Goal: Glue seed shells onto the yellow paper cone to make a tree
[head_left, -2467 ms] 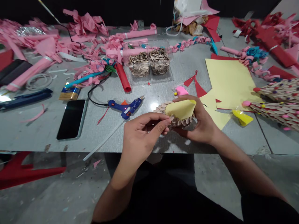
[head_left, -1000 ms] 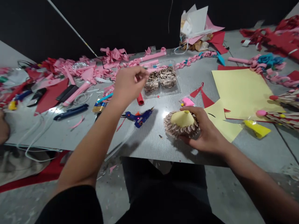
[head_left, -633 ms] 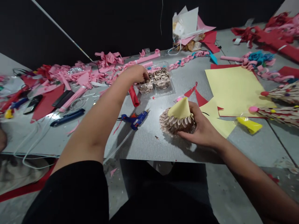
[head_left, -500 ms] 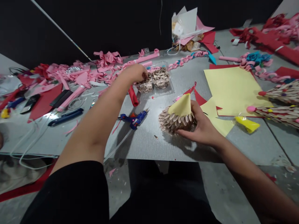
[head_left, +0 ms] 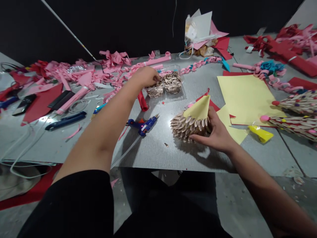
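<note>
My left hand reaches over the left compartment of a clear plastic box. Its fingers are curled in, and what they pinch, if anything, is hidden. Small pale seed shells fill both compartments. In my right hand is a yellow paper cone, tilted, its lower part covered in overlapping rows of shells and its tip bare. Between my arms a blue glue gun lies on the table, a red light showing on it. One loose shell rests near the cone.
Yellow paper sheets lie on the right, beside two shell-covered cones with coloured pompoms. Pink paper scraps heap along the back left. A blue cutter, a red roll and a paper chain are also on the table.
The cone in my right hand has tipped slightly, its tip now further right and higher. My left hand stays at the box. The whole view has shifted a little.
</note>
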Available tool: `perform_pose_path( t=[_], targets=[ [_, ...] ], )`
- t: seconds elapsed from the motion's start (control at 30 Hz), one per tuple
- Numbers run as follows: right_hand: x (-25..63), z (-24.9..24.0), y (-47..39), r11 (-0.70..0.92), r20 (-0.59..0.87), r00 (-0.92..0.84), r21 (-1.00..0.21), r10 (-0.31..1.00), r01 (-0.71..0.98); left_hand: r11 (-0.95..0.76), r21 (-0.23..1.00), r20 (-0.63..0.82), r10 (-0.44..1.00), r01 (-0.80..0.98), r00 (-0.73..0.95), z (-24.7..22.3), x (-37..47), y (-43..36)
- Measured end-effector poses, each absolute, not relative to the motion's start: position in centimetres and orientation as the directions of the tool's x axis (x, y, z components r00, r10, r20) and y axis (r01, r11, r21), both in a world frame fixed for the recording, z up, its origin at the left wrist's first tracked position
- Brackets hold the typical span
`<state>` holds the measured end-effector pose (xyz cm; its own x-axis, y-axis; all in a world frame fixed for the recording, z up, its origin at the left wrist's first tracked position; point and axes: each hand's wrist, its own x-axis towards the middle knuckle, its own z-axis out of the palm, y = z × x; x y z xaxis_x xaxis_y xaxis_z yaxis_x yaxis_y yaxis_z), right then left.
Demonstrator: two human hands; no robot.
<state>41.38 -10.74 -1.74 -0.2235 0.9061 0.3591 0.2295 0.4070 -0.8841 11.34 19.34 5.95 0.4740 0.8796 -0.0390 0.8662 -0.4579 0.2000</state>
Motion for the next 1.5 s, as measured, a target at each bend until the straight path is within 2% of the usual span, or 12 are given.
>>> perform_pose_path(
  t=[0.07,0.2,0.3,0.33,0.4,0.47,0.57,0.7,0.93,1.03,1.5],
  targets=[
    [41.4,-1.8,-10.7,0.397,0.351,-0.221,-0.892,0.910,0.217,-0.444,0.227,0.018,0.892,0.867,0.452,6.4,11.3,18.9],
    [41.4,-1.5,-10.8,0.360,0.318,-0.207,-0.907,0.925,0.216,-0.353,0.431,0.184,0.935,0.831,0.302,7.8,11.4,17.0],
    [41.4,-1.5,-11.0,0.360,0.318,-0.203,-0.907,0.926,0.219,-0.372,0.532,0.288,0.924,0.761,0.251,8.9,11.5,12.4],
    [41.4,-1.6,-11.1,0.367,0.325,-0.207,-0.905,0.923,0.214,-0.389,0.586,0.318,0.917,0.711,0.240,9.2,11.5,10.0],
    [41.4,-1.8,-11.4,0.381,0.338,-0.218,-0.902,0.916,0.203,-0.422,0.765,0.375,0.906,0.486,0.197,9.6,11.5,4.0],
    [41.3,-2.0,-11.7,0.380,0.335,-0.229,-0.904,0.914,0.195,-0.431,0.839,0.382,0.901,0.333,0.204,9.7,11.6,-2.4],
    [41.1,-2.0,-12.2,0.384,0.337,-0.242,-0.905,0.910,0.182,-0.354,0.913,0.320,0.930,0.206,0.179,9.1,12.3,-10.0],
    [40.8,-1.6,-12.5,0.465,0.411,-0.278,-0.868,0.868,0.171,-0.253,0.964,0.237,0.958,0.086,0.159,7.5,14.0,-13.7],
    [40.5,-1.0,-12.2,0.527,0.455,-0.301,-0.816,0.838,0.237,-0.115,0.991,0.123,0.984,-0.064,0.128,4.7,16.0,-13.6],
    [40.4,-0.7,-12.3,0.542,0.465,-0.296,-0.790,0.835,0.287,-0.112,0.992,0.119,0.987,-0.067,0.111,4.2,16.0,-13.6],
    [40.2,-0.2,-12.3,0.589,0.502,-0.325,-0.755,0.802,0.288,-0.059,0.997,0.063,0.995,-0.049,0.071,4.0,16.2,-13.4]
  ],
)
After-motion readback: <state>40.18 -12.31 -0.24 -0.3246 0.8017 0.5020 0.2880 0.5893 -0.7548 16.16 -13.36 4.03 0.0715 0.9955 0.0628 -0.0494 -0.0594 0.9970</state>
